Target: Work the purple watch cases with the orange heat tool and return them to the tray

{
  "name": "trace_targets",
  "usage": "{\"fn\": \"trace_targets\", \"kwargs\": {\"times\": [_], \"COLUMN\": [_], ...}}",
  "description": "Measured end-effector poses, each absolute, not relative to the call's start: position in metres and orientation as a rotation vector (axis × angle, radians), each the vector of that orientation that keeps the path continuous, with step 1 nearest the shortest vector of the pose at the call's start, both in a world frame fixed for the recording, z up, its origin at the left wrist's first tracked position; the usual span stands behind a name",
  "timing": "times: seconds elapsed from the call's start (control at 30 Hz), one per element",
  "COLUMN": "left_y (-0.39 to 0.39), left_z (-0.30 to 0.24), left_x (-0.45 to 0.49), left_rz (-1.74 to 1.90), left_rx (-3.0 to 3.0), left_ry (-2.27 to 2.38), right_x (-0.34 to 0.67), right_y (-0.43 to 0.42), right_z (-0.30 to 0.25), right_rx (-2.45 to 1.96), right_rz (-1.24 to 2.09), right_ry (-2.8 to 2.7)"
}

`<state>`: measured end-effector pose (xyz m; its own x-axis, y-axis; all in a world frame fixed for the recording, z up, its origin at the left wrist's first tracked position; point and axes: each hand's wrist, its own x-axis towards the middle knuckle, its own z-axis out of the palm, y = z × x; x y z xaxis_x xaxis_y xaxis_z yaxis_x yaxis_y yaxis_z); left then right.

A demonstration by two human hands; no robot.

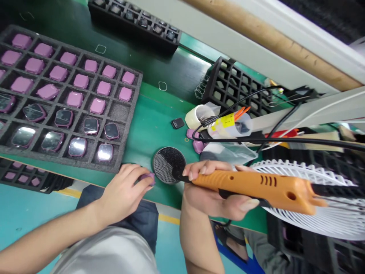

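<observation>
My left hand (125, 190) is closed around a small purple watch case (148, 178), mostly hidden by the fingers, close to the table's front edge. My right hand (211, 190) grips an orange electric screwdriver (245, 186) with a black nose and a long black lever. Its nose is over the right side of a round dish (159, 173), which has a grid of tiny holes and a heap of small black pieces, seemingly screws. To the left, a grey foam tray (119, 112) holds rows of purple watch cases, some showing dark glass faces.
Behind the dish lie a black watch part (178, 123), a white tape roll (192, 116) and a clear cup (242, 125). A black cable (285, 140) crosses the right side, above a white fan guard (316, 224). Black trays (165, 47) stand at the back.
</observation>
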<state>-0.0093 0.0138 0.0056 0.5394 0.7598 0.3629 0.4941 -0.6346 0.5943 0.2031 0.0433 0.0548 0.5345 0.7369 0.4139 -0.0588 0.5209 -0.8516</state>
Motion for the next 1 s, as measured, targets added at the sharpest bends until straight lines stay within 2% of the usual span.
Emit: {"fn": "trace_targets", "kwargs": {"times": [0.43, 0.77, 1.0], "left_y": [0.015, 0.018, 0.017], "left_z": [0.007, 0.008, 0.007], "left_x": [-0.008, -0.007, -0.005], "left_rz": [0.862, 0.852, 0.880], "left_rx": [2.362, 2.416, 2.421], "left_ry": [1.004, 0.937, 0.959], "right_x": [0.205, 0.185, 0.179], "right_y": [0.042, 0.006, 0.010], "right_z": [0.054, 0.093, 0.081], "right_rx": [-0.855, -0.975, -0.885], "right_rz": [0.594, 0.784, 0.844], "right_ry": [-0.909, -0.900, -0.968]}}
